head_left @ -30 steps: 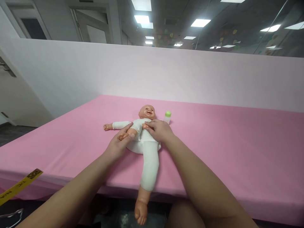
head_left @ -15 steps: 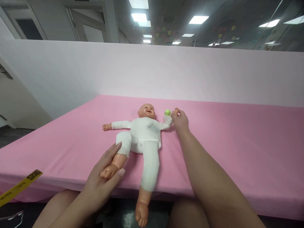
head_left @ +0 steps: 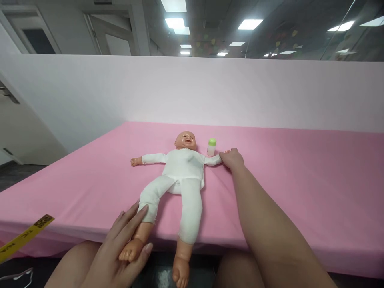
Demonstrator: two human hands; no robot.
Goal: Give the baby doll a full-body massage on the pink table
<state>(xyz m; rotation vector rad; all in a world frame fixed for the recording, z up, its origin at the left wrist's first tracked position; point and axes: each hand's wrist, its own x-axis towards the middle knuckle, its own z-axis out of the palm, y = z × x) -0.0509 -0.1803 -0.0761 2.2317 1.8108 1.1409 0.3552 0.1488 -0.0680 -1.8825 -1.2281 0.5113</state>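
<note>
A baby doll (head_left: 186, 164) in a white cloth suit lies face up on the pink sheet, its feet toward me. My left hand (head_left: 120, 244) cradles the doll's lower leg and foot on the left, fingers along one side and thumb on the other. Both of the doll's legs are stretched out, and the other foot hangs past the sheet's front edge. At the right, my right hand (head_left: 234, 159) is closed around the doll's wrist, with its small fingers partly hidden. A small bottle with a green cap (head_left: 211, 147) stands upright beside that arm.
The pink sheet (head_left: 294, 180) covers a wide padded surface, with a white wall (head_left: 192, 90) behind it and glass above. A yellow strip with printing (head_left: 27, 237) shows at the lower left. My knees are below the front edge.
The doll's left-side leg has gone from bent to straight as my left hand came toward me. My right hand has lowered the doll's arm, uncovering the bottle.
</note>
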